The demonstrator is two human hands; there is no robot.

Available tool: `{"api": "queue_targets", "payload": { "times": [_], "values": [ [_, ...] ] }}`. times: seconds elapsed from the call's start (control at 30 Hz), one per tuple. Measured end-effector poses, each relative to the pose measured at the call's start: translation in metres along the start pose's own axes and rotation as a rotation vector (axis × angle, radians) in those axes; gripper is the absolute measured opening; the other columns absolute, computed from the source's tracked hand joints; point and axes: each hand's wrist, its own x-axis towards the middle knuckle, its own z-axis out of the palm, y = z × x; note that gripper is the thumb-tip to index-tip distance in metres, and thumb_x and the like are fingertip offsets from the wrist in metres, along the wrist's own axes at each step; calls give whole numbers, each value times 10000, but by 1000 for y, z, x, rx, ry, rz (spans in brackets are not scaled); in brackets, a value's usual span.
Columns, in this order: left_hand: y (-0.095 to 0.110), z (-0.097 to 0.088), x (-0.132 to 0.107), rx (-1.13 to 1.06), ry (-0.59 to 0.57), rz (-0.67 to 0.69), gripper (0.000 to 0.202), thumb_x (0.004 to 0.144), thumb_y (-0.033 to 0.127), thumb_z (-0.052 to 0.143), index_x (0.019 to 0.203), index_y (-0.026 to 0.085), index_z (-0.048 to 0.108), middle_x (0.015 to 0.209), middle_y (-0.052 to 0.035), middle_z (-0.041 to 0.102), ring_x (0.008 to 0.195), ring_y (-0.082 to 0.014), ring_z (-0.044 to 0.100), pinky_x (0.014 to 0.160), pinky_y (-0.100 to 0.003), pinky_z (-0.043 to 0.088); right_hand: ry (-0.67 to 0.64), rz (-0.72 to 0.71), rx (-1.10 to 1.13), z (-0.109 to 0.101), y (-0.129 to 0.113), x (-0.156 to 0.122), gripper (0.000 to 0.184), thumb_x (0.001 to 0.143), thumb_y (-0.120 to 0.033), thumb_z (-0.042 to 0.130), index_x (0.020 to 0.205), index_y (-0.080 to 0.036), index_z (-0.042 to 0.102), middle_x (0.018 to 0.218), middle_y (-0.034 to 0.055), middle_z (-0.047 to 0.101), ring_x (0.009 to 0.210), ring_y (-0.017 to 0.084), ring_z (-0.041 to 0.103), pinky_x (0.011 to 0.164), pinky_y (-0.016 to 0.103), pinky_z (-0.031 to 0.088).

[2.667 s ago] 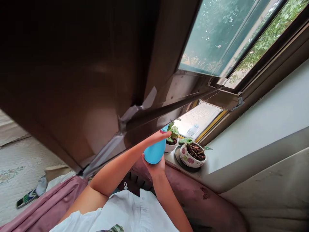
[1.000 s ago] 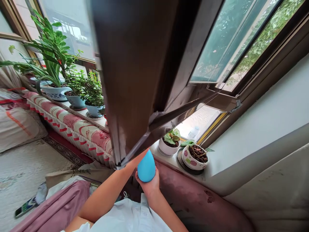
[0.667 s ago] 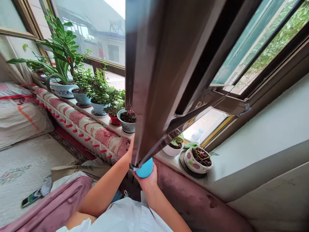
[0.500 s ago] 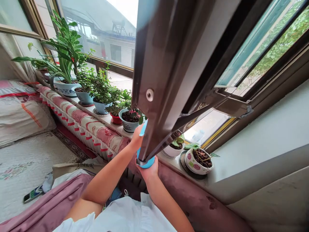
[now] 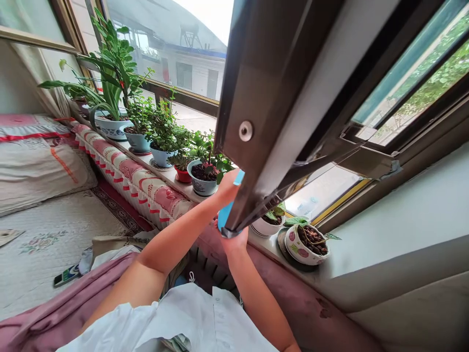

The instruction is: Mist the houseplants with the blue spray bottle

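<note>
The blue plastic bottle stands just behind the lower end of the open window sash, which hides most of it; only a strip shows along the sash's left edge, with a sliver higher up. The person's right hand is curled around the bottle's base beneath the sash's bottom corner and has hold of it. The left hand reaches in from the left, closed up against the bottle's upper end, but the sash blocks the view, so its grip cannot be told. Left of the sash, on the white windowsill, a grey-blue bowl planter stands near the left hand, beside a small red pot and a row of leafy potted plants. Right of the sash are a white pot and a floral bowl planter on a dark saucer. A red-and-white ruffled cover runs below the sill, left of the sash.
</note>
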Motion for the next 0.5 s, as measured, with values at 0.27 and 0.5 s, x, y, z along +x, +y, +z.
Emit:
{"api": "queue_targets", "payload": {
  "times": [0.27, 0.5],
  "values": [
    [13, -52, -28, 214, 171, 97, 245, 806, 346, 496, 954, 196, 623, 942, -64, 691, 909, -211, 634, 864, -367, 496, 85, -20, -269, -80, 42, -16, 407, 833, -571, 414, 857, -232, 637, 856, 66, 736, 881, 294, 697, 831, 559, 522],
    [-48, -62, -153, 936, 376, 448, 426, 816, 285, 503, 1236, 217, 519, 1026, -80, 705, 938, -232, 678, 894, -389, 527, -202, -580, -952, -113, 76, -59, 555, 883, -535, 477, 1401, -354, 392, 1496, 9, 399, 1411, 293, 305, 1167, 530, 226]
  ]
}}
